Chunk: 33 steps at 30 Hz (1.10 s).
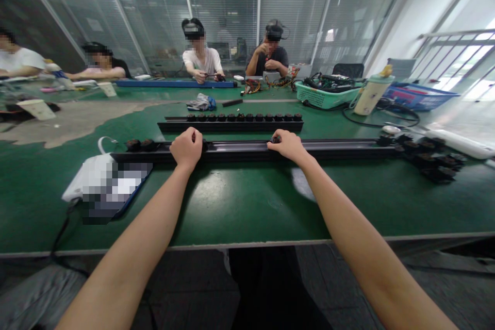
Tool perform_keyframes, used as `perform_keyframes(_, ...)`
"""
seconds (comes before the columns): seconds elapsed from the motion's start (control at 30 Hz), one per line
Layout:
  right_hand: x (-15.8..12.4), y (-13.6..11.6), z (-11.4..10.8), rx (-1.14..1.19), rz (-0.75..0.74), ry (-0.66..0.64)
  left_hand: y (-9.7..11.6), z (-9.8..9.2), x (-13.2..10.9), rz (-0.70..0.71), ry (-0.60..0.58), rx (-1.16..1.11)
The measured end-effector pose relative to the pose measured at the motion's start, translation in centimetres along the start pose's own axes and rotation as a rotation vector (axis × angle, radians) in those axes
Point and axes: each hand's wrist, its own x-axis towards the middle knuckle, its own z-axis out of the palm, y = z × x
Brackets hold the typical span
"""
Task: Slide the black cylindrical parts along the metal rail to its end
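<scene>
While both hands grip the long black rail (247, 148), left hand (187, 147) fisted, right hand (286, 145) pinching a small black knob (275, 139), bare green worktop (240, 201) stretches to the near edge.

Two bare forearms, without sleeves, watch, bracelet or gloves, run from the near edge of the frame to the left hand (187, 147) and right hand (288, 145). No rings show on the fingers. Between the arms, at the near edge, dark clothing (266, 289) covers the person's lap; its cut cannot be made out.
</scene>
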Motion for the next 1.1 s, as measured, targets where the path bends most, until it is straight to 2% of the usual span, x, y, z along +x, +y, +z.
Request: perform_keyframes(1.1, 0.09, 0.71, -0.79, 0.011, 0.067, -0.029, -0.26, 0.36, 0.13, 0.007, 0.027, 0.015)
